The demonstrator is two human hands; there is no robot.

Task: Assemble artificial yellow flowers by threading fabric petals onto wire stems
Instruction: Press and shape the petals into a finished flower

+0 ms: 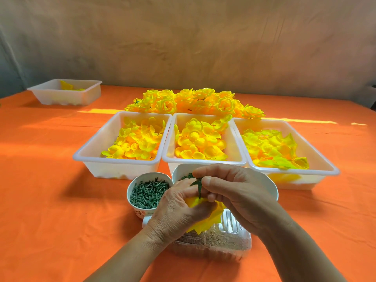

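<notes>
Your left hand (179,208) clutched the yellow petals (205,220) — your right hand (234,192) pinched the green stem (199,187) above them.

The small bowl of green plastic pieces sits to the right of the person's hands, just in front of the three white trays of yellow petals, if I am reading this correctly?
Not quite: the head view shows the small bowl of green plastic pieces to the left of the hands, beside the left hand, not the right. It does sit just in front of the three white trays of yellow petals.
</notes>
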